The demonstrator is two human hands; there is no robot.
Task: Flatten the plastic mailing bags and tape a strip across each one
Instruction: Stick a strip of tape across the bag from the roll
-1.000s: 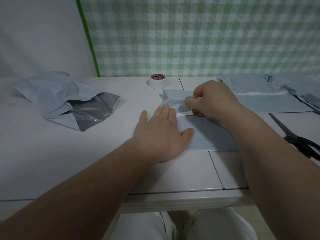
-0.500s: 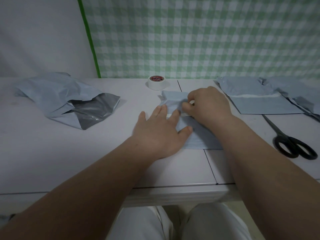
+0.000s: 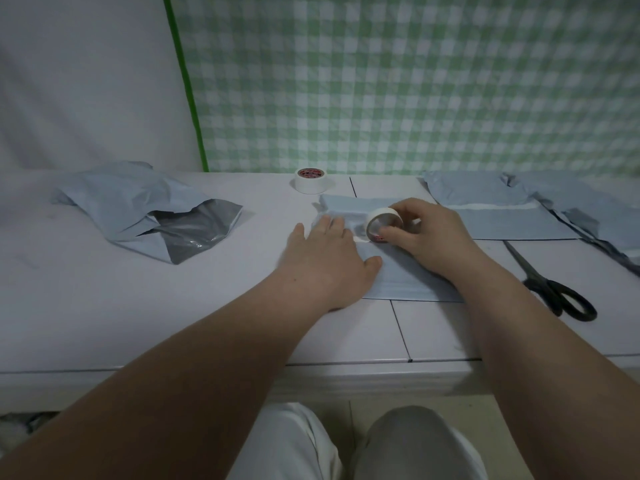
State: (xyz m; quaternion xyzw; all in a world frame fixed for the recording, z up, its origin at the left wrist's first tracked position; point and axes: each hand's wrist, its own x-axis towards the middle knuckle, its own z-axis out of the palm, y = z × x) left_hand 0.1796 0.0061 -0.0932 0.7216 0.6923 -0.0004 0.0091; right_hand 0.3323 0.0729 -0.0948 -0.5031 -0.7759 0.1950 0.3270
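Right grip (image 3: 427,233): tape roll (image 3: 382,219) on edge

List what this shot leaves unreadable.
Head view only.
1. Strip on the bag: mostly hidden by the left hand and by the right hand, which grips the held roll.
2. Far roll label: print too small.
3. Right pile: cut by the frame edge.
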